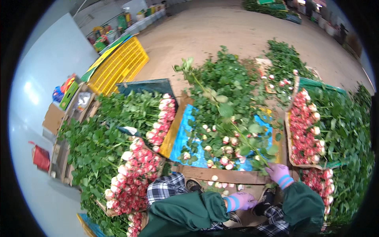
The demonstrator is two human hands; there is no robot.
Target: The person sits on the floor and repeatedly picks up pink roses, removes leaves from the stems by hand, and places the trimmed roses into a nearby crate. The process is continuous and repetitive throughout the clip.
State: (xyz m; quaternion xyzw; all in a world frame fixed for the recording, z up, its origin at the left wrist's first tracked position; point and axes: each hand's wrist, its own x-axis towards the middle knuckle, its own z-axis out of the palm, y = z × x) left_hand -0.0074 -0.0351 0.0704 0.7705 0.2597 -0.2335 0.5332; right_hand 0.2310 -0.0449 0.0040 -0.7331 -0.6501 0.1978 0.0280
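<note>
Head view: right hand [277, 172] clamped on the near end of a long leafy stem [213, 96], which slants up and left over the blue-topped table [179, 146]; left hand [244, 200] sits lower, between the knees, can't tell if it grips anything. Loose roses [224, 160] lie on the table, left bundles [132, 175] and right bundles [304, 130] flank it, yellow crate [126, 65] behind at left.

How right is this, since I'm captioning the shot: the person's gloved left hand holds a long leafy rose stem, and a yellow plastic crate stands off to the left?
Wrong hand: in the head view, the gloved right hand holds the long leafy rose stem; the left hand is lower, apart from it. The yellow plastic crate does stand off to the left.
</note>
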